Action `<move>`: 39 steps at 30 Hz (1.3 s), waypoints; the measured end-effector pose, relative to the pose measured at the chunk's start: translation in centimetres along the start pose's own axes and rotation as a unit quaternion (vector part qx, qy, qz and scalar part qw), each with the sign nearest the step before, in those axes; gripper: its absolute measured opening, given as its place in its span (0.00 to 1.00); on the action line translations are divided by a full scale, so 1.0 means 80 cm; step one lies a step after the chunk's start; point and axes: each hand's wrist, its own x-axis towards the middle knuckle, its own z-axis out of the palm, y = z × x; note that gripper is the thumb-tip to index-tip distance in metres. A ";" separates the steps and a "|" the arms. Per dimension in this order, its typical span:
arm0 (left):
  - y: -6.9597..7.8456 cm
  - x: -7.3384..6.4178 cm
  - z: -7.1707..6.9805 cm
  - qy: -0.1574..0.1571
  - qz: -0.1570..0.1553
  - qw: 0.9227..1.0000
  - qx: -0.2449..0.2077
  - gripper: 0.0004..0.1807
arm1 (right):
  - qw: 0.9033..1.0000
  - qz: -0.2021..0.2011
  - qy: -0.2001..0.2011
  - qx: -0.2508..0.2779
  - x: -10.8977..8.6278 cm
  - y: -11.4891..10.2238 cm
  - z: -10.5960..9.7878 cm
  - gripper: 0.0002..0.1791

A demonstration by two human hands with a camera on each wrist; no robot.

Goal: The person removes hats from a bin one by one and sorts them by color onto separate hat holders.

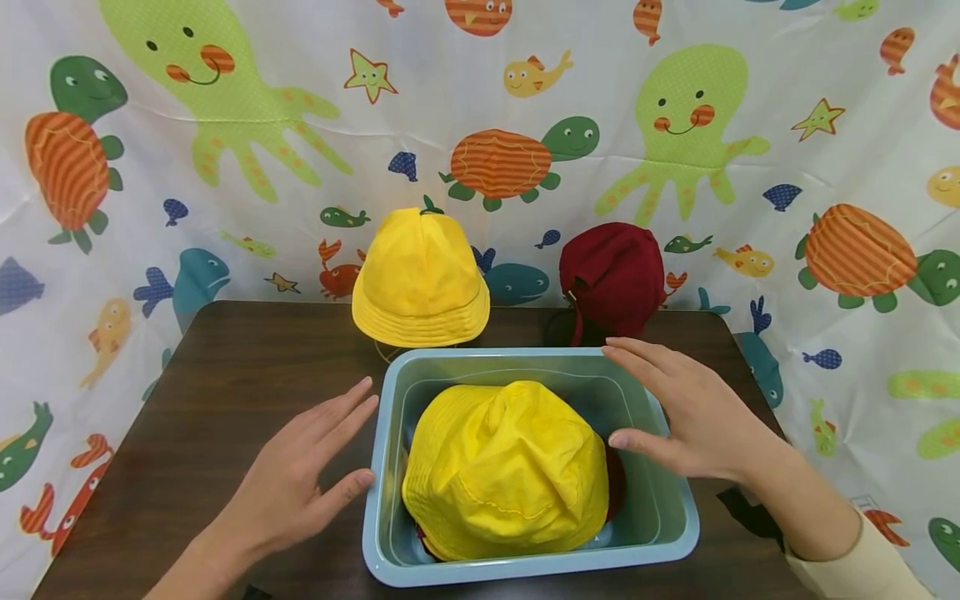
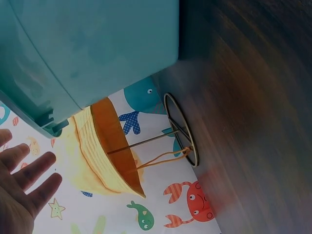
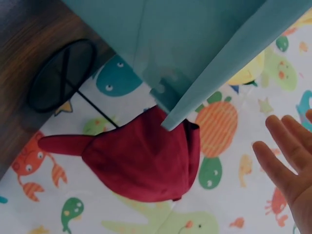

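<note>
A blue plastic bin (image 1: 531,573) stands on the dark table, with a crumpled yellow hat (image 1: 510,475) inside it. Dark red cloth (image 1: 617,479) shows at the yellow hat's right edge, mostly hidden beneath. My left hand (image 1: 300,471) hovers beside the bin's left wall, fingers extended and holding nothing. Over the bin's right rim is my right hand (image 1: 686,408), its fingers extended and thumb apart, also holding nothing. The left wrist view shows the left hand's fingers (image 2: 45,171) spread near the bin's rim; the right wrist view shows the right hand (image 3: 297,170) spread likewise.
Behind the bin, a yellow bucket hat (image 1: 420,279) hangs on a wire stand (image 2: 181,129). A dark red cap (image 1: 615,275) sits on a black stand (image 3: 63,75) to its right. A sea-animal printed curtain (image 1: 300,50) backs the wooden table (image 1: 247,375).
</note>
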 end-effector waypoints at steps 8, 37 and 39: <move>-0.002 0.002 0.006 0.009 0.024 1.000 -0.013 0.38 | 0.999 0.002 -0.039 0.016 0.012 -0.010 0.002 0.46; -0.004 0.003 0.010 -0.006 0.017 1.000 -0.014 0.36 | 0.982 0.019 -0.153 0.110 0.065 -0.038 0.007 0.47; -0.003 0.003 0.011 -0.004 0.017 1.000 -0.016 0.36 | 0.980 0.018 -0.156 0.120 0.067 -0.039 0.008 0.47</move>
